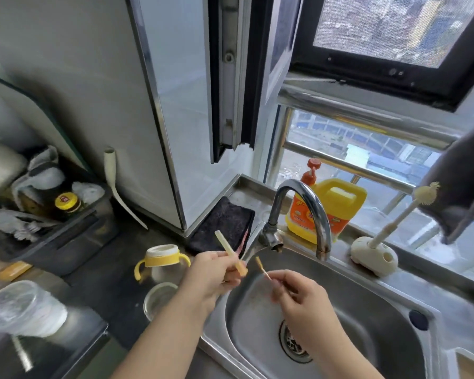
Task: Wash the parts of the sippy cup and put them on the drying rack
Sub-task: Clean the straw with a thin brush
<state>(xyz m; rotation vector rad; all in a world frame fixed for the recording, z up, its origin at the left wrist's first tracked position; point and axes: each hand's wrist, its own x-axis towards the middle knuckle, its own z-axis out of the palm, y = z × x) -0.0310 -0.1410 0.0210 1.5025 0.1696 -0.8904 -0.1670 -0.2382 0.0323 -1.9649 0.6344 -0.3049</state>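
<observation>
My left hand (211,274) grips a pale yellow straw (227,248) of the sippy cup, tilted up to the left over the sink's left rim. My right hand (301,296) pinches a thin straw brush (262,268) whose tip points at the straw's lower end, a short gap apart. The sippy cup body (162,265), clear with a yellow handled collar and white rim, stands on the dark counter left of the sink. A clear round part (159,298) lies in front of it.
The steel sink (367,310) has a drain at its middle and a curved faucet (298,214) behind. A yellow detergent jug (331,209), a brush in a white holder (375,255) and a dark cloth (225,225) sit at the back. A black bin (52,228) stands left.
</observation>
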